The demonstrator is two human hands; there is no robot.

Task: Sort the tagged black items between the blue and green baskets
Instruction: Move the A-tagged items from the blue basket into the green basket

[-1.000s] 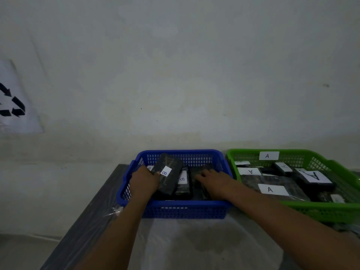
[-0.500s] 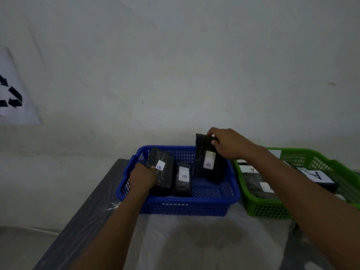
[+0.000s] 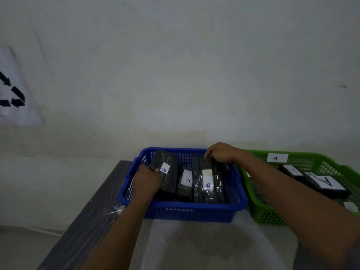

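**Both hands in the blue basket**

The left hand [image 3: 146, 183] grips a B-tagged black pack [image 3: 165, 173] in the blue basket [image 3: 187, 212]. The right hand [image 3: 222, 152] pinches the top of another wrapped B pack [image 3: 207, 182]. Beside it, the green basket [image 3: 270, 215] holds A-tagged items [image 3: 325, 184].

A dark desk [image 3: 81, 227] stands against a pale wall [image 3: 175, 65]. Clear plastic sheeting [image 3: 194, 246] covers its top. A recycling-arrow poster [image 3: 13, 90] hangs at left.
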